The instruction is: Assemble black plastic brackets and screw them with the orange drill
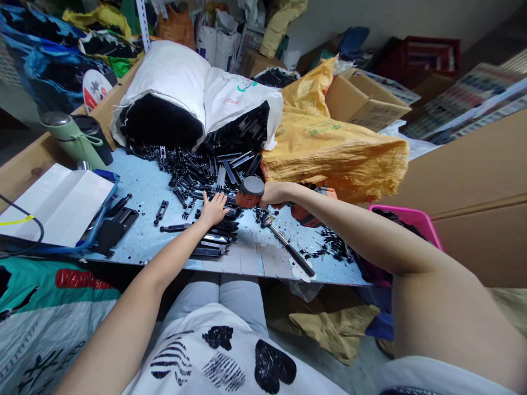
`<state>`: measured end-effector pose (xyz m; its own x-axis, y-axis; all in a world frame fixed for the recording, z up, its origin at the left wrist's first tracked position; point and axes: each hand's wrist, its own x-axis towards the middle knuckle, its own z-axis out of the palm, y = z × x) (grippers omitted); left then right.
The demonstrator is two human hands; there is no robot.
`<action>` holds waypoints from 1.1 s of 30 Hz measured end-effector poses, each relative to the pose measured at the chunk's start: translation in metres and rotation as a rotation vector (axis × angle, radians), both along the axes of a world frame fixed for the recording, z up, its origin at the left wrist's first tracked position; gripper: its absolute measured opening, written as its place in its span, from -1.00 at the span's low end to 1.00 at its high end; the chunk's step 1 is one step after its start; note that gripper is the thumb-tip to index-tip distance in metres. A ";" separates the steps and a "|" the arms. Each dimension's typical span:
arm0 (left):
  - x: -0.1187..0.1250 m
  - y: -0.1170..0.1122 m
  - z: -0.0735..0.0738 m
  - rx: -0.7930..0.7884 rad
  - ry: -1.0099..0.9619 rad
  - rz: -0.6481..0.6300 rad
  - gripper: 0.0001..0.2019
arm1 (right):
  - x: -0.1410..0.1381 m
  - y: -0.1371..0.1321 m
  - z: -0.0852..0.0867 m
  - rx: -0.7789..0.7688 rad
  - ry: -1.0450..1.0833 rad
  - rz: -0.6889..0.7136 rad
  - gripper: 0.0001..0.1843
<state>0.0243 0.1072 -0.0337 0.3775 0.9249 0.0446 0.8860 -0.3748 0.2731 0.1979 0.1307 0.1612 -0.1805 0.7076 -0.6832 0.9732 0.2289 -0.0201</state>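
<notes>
Head view: left hand (214, 209), fingers splayed, rests on lined-up black strips (218, 238), seven o'clock from the orange power drill (249, 193) the right hand (272, 193) seemingly grips; I'd judge arranging's in hand, calling next for a steady row.

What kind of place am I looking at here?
Probably a small assembly workshop: open white sacks full of black parts lie by a heap of them on the blue worktop, and the right hand grips an orange-and-black power tool.
</notes>
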 end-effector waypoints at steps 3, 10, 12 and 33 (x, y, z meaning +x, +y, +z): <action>-0.001 -0.012 0.012 -0.084 0.024 -0.051 -0.51 | -0.005 -0.006 0.000 0.010 -0.024 0.040 -0.78; -0.005 -0.093 0.019 -0.177 -0.021 -0.087 -0.33 | -0.015 -0.038 0.019 0.032 -0.029 0.179 -0.80; -0.006 -0.105 0.015 -0.189 -0.037 -0.063 -0.27 | -0.019 -0.043 0.016 0.004 0.008 0.173 -0.80; -0.036 -0.152 -0.002 0.085 0.030 -0.135 -0.27 | -0.035 -0.090 0.004 -0.044 -0.137 0.158 -0.71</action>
<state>-0.0116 -0.0447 -0.0361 0.5001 0.8592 0.1078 0.8334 -0.5114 0.2096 0.1631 0.0411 0.1652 -0.1902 0.6469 -0.7385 0.9198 0.3804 0.0963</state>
